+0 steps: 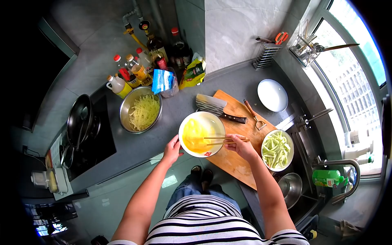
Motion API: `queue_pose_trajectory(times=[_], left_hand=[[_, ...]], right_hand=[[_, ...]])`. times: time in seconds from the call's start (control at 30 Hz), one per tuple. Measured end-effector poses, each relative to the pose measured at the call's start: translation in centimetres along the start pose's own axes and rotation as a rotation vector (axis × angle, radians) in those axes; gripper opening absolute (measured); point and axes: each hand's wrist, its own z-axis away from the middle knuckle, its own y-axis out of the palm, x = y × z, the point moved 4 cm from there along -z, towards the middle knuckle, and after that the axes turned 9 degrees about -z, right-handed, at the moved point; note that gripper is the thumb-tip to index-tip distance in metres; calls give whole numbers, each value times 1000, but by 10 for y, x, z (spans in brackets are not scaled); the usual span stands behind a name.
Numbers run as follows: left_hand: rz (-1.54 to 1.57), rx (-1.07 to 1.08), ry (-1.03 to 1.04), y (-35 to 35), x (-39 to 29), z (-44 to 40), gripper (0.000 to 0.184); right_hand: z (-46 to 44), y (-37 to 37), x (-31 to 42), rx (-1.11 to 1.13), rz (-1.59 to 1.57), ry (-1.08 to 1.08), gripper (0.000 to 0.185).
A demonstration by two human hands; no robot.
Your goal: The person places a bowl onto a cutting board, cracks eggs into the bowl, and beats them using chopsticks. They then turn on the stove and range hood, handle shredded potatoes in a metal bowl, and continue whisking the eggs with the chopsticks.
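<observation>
My left hand grips the near left rim of a white bowl with yellow beaten egg inside. Between the fingers of my right hand is a pair of chopsticks, their tips down in the egg. Beneath and beside the bowl lies a wooden cutting board. A cleaver with a black handle rests at the board's far left edge. On the board's right part is a peeler with a wooden handle. Right of my right hand, a white bowl holds pale green cut strips.
A steel bowl of shredded pale vegetable sits left, before several bottles. A wok stands on the black stove. An empty white plate lies at the back right. The sink holds a metal bowl.
</observation>
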Motion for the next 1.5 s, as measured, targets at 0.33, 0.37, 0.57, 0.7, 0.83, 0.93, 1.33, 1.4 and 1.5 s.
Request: queue_pose_trajectory(times=[0.33, 0.37, 0.57, 0.7, 0.83, 0.93, 1.33, 1.4, 1.5], left_hand=[[12, 21, 4, 0, 1, -1, 42], [18, 14, 1, 0, 2, -2, 42], [21, 23, 1, -1, 4, -4, 43], [-12, 28, -18, -2, 2, -1, 43], [-7, 42, -12, -2, 5, -3, 43], [-10, 24, -7, -2, 3, -3, 44], [4, 23, -7, -2, 2, -2, 44], [-17, 5, -6, -2, -1, 0, 44], [21, 36, -4, -2, 1, -2, 44]], right_hand=[[-6, -15, 3, -178, -153, -175, 31], [-5, -11, 2, -151, -98, -110, 32], [-5, -15, -3, -101, -120, -131, 31], [-6, -13, -2, -110, -136, -151, 31], [-6, -14, 1, -157, -88, -143, 31], [-1, -6, 2, -83, -52, -39, 31], [-6, -4, -4, -121, -84, -80, 29], [-6, -5, -4, -101, -75, -50, 30], [-5, -10, -3, -121, -122, -97, 30]])
